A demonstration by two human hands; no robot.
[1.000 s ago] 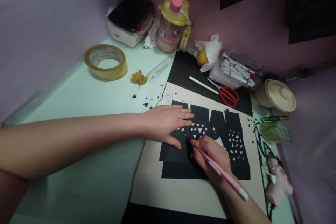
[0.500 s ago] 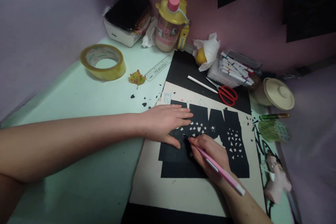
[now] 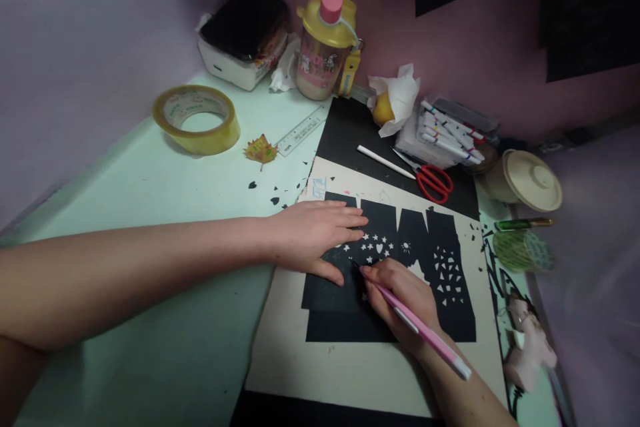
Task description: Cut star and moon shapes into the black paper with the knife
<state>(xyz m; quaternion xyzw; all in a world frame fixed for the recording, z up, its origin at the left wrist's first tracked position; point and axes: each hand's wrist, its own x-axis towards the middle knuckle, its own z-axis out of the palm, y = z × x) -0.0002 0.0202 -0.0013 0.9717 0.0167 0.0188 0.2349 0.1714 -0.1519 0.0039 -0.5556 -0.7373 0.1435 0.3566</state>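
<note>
No lettering can be read for sure. Print on the tape, cup and ruler (all small) is too blurred.

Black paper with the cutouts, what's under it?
A pale board shows around the black paper, and a pale surface through its cutouts. What its uncut parts, the left hand and right hand cover can't be seen.
</note>
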